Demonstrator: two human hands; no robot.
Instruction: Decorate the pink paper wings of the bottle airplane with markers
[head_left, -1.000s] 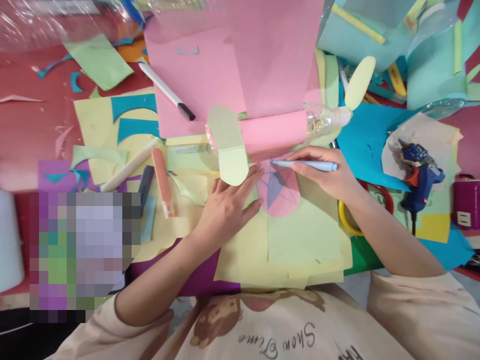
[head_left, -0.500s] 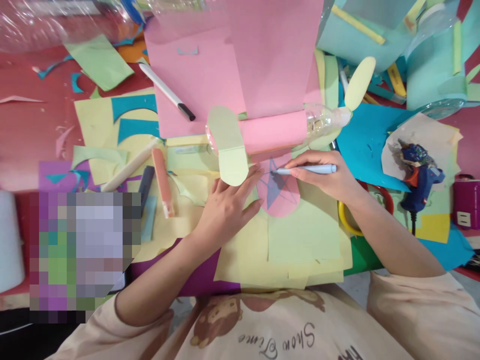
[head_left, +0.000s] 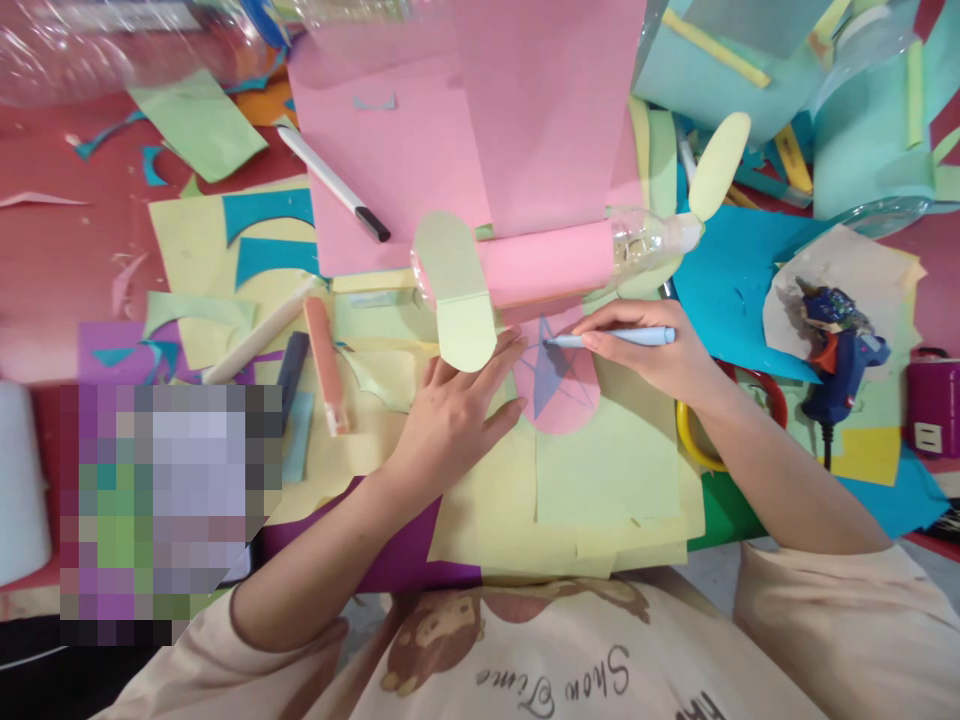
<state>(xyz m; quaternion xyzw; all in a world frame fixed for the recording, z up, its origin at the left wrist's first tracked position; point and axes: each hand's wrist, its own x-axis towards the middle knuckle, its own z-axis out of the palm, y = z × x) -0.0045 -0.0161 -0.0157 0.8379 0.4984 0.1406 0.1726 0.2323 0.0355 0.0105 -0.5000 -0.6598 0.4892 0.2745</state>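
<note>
A light blue marker is pinched in my right hand, its tip on a star drawn on a rounded pink paper piece. Part of the star is coloured in blue. My left hand lies flat with fingers stretched, their tips at the left edge of the pink piece. That piece joins a plastic bottle wrapped in pink paper, lying on its side just beyond my hands. A pale green rounded strip at its left end partly covers my left fingers. A pale oval paper sits at the bottle's neck.
On the right lie a blue glue gun and scissors with red and yellow handles. Left are a white marker, an orange marker and blue paper scraps. Pale yellow sheets lie under my hands.
The marker in my right hand has shifted very slightly over the star. My left hand and the bottle stay in place.
</note>
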